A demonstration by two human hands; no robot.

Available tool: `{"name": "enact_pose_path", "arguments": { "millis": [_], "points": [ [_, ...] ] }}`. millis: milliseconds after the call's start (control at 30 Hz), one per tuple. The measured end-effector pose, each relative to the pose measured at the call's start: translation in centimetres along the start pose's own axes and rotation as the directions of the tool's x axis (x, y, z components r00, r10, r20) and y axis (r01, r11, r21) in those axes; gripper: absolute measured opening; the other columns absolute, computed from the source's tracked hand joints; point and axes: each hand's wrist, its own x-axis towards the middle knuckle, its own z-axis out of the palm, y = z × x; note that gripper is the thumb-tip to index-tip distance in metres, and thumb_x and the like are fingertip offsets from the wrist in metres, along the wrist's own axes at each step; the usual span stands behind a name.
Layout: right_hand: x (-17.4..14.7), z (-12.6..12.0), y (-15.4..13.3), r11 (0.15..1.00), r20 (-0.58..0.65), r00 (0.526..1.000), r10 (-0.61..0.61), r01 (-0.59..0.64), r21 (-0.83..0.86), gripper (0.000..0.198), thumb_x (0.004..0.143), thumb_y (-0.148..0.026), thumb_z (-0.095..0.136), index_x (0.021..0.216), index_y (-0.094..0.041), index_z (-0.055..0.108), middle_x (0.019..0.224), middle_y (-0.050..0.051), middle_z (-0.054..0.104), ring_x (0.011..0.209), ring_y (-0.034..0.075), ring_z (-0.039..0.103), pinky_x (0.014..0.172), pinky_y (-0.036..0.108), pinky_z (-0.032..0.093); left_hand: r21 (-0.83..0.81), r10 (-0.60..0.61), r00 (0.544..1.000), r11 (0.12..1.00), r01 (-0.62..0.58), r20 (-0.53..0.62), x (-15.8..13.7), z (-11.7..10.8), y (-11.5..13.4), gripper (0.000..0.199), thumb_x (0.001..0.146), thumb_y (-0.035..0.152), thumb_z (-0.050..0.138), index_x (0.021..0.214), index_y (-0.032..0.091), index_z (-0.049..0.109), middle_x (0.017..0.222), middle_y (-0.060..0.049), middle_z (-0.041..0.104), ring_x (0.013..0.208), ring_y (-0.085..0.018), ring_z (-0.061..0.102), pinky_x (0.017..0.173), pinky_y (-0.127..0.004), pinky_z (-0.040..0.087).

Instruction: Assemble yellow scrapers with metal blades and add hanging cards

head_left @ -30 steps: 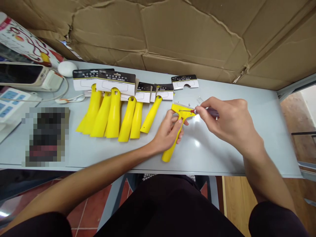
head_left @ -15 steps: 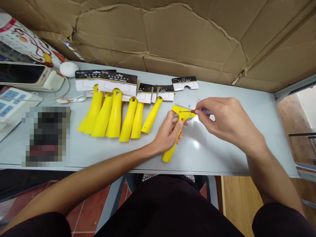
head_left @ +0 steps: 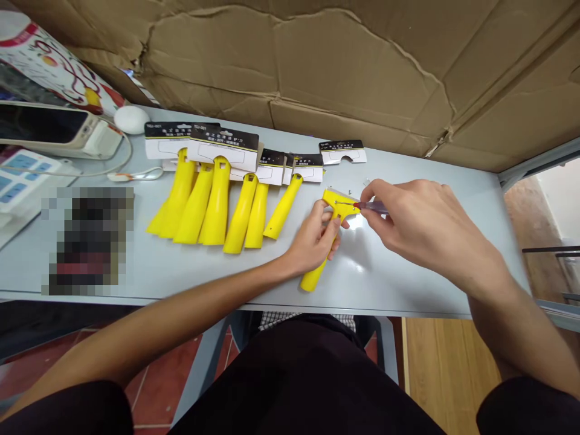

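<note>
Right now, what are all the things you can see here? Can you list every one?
Yellow scraper: one, yellow, on the table at centre, held by the handle.
Small screwdriver: one, red tip, clear handle, tip on the scraper head.
Packaged scrapers: about six, yellow with black-and-white cards, in a row left of centre.
Loose card: one, black and white, behind the held scraper.
Table: one, pale grey.
Cardboard: brown, creased, behind the table.
Power strip: one, white and blue, far left.
White egg-shaped thing: one, back left.
Left hand: grips the scraper.
Right hand: pinches the screwdriver.
</note>
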Motion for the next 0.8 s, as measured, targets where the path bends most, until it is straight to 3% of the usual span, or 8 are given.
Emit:
{"name": "enact_pose_path", "arguments": {
  "millis": [233,400,600,700,800],
  "points": [
    [0.2,0.7,0.4,0.982,0.012,0.995,0.097,-0.098,0.161,0.024,0.102,-0.031,0.057,0.109,-0.021,0.078,0.075,0.007,0.077,0.071,0.026,0.070,0.065,0.035,0.040,0.031,0.001,1.000,1.000,-0.001,-0.007,-0.1,0.0,0.1,0.019,0.111,0.039,0.049,0.121,0.025,0.040,0.120,-0.010,0.071,0.050,-0.003,0.054,0.041,-0.018,0.046],
    [0.2,-0.1,0.7,0.983,0.051,0.993,0.108,-0.114,0.144,0.027,0.103,-0.036,0.057,0.106,-0.023,0.080,0.070,0.006,0.075,0.066,0.025,0.066,0.063,0.035,0.039,0.044,0.005,1.000,0.999,-0.005,0.004,-0.2,0.0,0.1,0.022,0.110,0.039,0.052,0.121,0.025,0.040,0.120,-0.010,0.071,0.051,-0.004,0.054,0.041,-0.019,0.047],
    [0.1,0.1,0.7,0.981,0.054,0.992,0.115,-0.122,0.148,0.033,0.104,-0.035,0.057,0.126,-0.019,0.076,0.080,0.009,0.080,0.078,0.027,0.072,0.067,0.034,0.041,-0.011,-0.039,0.999,0.999,0.039,-0.011,0.0,0.1,0.5,0.020,0.109,0.037,0.053,0.119,0.026,0.040,0.121,-0.009,0.070,0.051,-0.004,0.054,0.040,-0.019,0.046],
    [-0.1,0.3,0.9,0.979,0.044,0.995,0.086,-0.093,0.181,0.031,0.101,-0.033,0.062,0.128,-0.020,0.073,0.088,0.008,0.081,0.078,0.026,0.072,0.068,0.033,0.042,-0.074,-0.081,0.997,0.994,0.081,0.002,0.1,0.1,0.9,0.021,0.108,0.036,0.054,0.121,0.027,0.040,0.119,-0.007,0.070,0.050,-0.004,0.054,0.041,-0.020,0.046],
    [-0.1,0.4,1.1,0.975,0.001,1.000,-0.020,0.019,0.222,0.022,0.100,-0.025,0.061,0.115,-0.021,0.076,0.103,0.010,0.080,0.081,0.023,0.071,0.069,0.033,0.044,-0.094,-0.084,0.996,0.992,0.085,0.015,0.1,0.1,1.0,0.019,0.108,0.035,0.053,0.120,0.026,0.041,0.118,-0.007,0.070,0.050,-0.004,0.053,0.041,-0.020,0.046]
  ]
}}
